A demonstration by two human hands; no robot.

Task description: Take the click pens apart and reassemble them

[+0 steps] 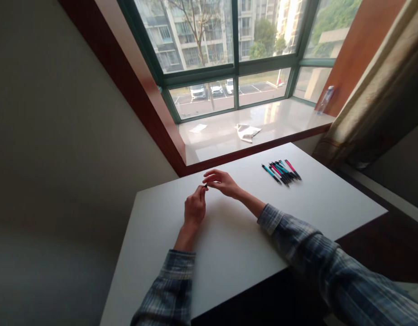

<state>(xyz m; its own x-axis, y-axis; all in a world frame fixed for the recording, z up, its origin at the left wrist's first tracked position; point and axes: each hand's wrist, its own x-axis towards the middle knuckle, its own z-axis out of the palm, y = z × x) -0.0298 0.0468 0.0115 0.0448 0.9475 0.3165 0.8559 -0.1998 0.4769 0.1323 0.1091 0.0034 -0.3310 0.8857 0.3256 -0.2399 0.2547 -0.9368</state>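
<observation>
Over the white table (168,217), my left hand (195,207) is closed, its thumb and index finger pinching a small black piece (205,185). That piece looks like the end of a pen, but most of it is hidden by the fingers. My right hand (223,182) comes in from the right, with thumb and fingertips brought together at the same black piece. To the right lies a loose group of pens (281,172), several in teal, red and white with black ends, side by side and partly overlapping.
Beyond the table's far edge is a window sill (215,142) holding a crumpled white wrapper (248,132), a white paper slip (198,128) and a clear bottle (326,100). A wall (76,158) stands at left; a curtain (361,90) hangs at right.
</observation>
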